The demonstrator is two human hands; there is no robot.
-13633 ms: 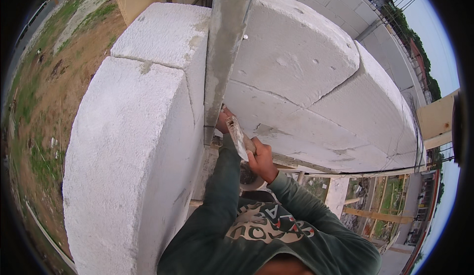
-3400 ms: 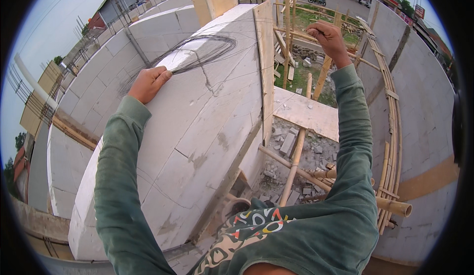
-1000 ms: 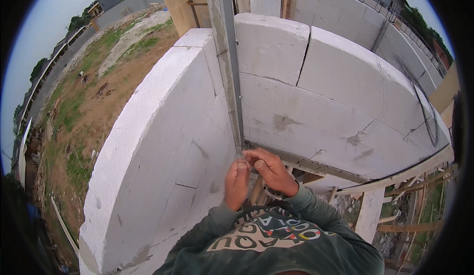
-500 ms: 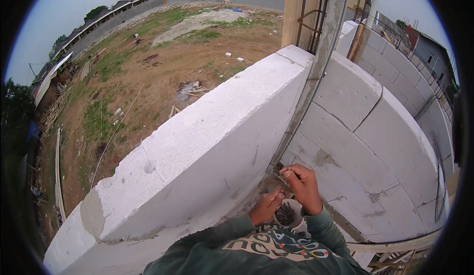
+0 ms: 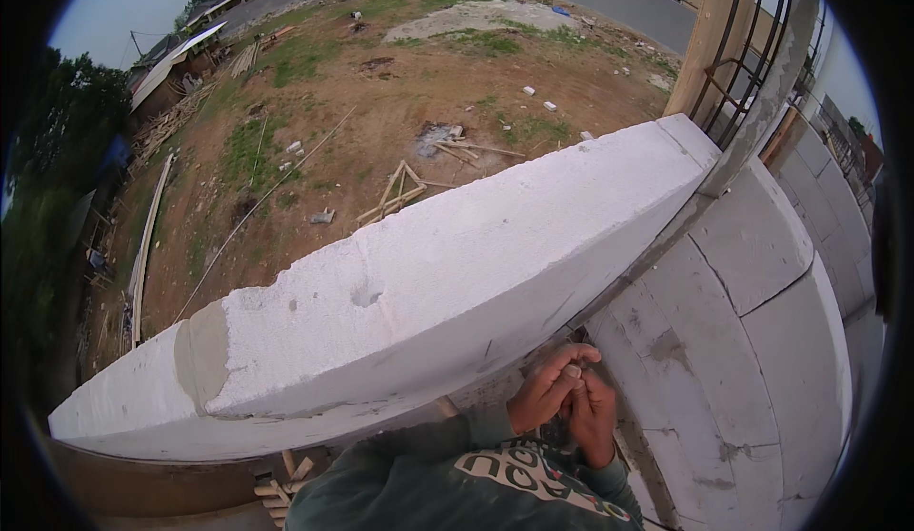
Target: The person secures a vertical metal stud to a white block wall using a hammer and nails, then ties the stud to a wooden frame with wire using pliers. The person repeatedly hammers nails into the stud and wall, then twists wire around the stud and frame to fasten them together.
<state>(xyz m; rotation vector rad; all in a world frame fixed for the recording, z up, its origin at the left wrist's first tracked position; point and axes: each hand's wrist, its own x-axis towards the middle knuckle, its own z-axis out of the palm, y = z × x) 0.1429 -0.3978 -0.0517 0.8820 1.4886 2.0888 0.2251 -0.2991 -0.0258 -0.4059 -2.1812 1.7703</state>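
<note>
My left hand [image 5: 543, 390] and my right hand [image 5: 594, 415] are brought together in front of my chest, close to the inner corner of the block walls. The fingers of both are bent and closed against each other, the left hand's fingers reaching over the right's. Whatever they grip is too small or too covered to make out. Just beyond them rises the white block wall [image 5: 447, 274], its rough top sloping up to the right. Beside my right hand stands the grey block wall [image 5: 666, 340]. The bucket below is largely hidden by my hands.
A concrete post strip [image 5: 705, 202] with steel rebar [image 5: 747, 64] and a wooden board [image 5: 709, 40] stands at the wall corner. Beyond the wall, far below, lies a dirt yard [image 5: 314, 140] with a wooden frame [image 5: 395, 195] and scattered timber. Poles [image 5: 276, 500] show at lower left.
My view has swung left, so the walls sit farther right. My hands, apart above the bucket of dark pieces before, have come together and now cover most of it.
</note>
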